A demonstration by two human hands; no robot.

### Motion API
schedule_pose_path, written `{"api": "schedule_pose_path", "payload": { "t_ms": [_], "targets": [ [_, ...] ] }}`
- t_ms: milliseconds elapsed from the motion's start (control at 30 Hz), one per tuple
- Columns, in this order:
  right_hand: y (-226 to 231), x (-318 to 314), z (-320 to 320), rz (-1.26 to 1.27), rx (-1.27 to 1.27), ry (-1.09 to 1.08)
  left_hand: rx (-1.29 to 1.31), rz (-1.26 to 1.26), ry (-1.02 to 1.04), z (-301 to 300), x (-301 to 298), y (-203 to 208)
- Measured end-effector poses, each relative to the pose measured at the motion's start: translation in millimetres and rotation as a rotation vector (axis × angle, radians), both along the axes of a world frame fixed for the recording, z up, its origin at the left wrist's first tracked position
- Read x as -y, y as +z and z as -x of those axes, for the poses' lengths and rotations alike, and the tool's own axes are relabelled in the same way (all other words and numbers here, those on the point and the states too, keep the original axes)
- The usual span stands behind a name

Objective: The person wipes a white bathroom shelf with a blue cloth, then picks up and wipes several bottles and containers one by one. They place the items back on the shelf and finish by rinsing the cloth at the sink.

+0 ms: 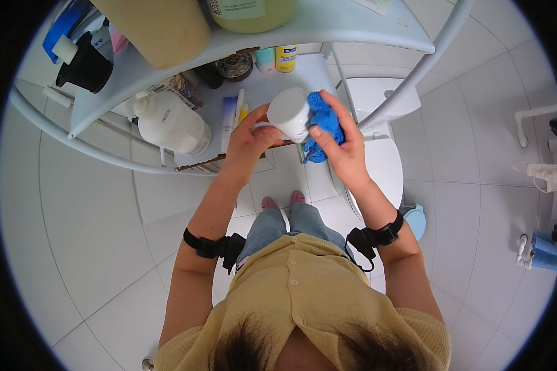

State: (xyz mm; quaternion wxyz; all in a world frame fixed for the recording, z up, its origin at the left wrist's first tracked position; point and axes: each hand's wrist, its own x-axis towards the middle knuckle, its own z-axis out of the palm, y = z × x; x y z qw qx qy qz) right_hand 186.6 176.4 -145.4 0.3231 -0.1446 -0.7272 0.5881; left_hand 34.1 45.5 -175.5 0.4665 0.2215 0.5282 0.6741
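Between my hands, in front of the lower shelf, is a white jar (288, 106) with a round lid, tilted toward me. My left hand (252, 141) grips the jar from its left side. My right hand (345, 143) is closed round a crumpled blue cloth (323, 123) and presses it against the jar's right side. The cloth hides part of the jar. Nearest my left hand on the shelf lie a blue-and-white tube (228, 116) and a slim white tube. Further left stands a white pump bottle (171, 122).
The curved upper shelf (353, 28) overhangs the lower one and carries a large tan container (161, 31) and a black cup (85, 65). A yellow can (286, 59) and a dark round jar (235, 66) stand at the back below. A white toilet (380, 167) is on the right.
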Motion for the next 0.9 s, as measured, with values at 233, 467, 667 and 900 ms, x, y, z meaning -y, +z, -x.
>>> {"api": "schedule_pose_path", "payload": {
  "t_ms": [233,467,667,900],
  "targets": [
    [-11.7,11.8,-2.7,-0.733,0.016,-0.067,0.527,-0.2,-0.062,-18.1,4.7,3.4],
    [-7.8,-5.6,3.7,0.374,0.137,0.15,0.396,-0.184,-0.073,-10.7,9.7,-5.6],
    [-23.1,11.1,4.1,0.333,0.14,-0.076,-0.081,-0.001,-0.023,-13.0,-0.2,-1.9],
    [-35.2,8.8,10.4,0.554,0.021,-0.161,0.064,-0.096,0.127,-23.5,-18.2,-9.0]
  ]
}}
